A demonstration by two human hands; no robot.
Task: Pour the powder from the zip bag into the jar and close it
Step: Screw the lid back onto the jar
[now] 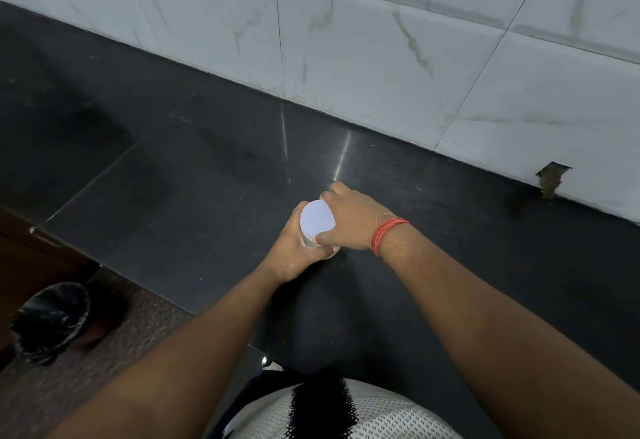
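Observation:
A small jar stands on the black countertop, its white round lid facing up. My left hand is wrapped around the jar's body from the left. My right hand, with a red thread around the wrist, grips the lid's rim from the right and above. Most of the jar's body is hidden by both hands. No zip bag is in view.
A white marble-tiled wall runs along the back of the counter, with a broken notch at its base on the right. A bin lined with a black bag stands on the floor at lower left, beside a wooden cabinet.

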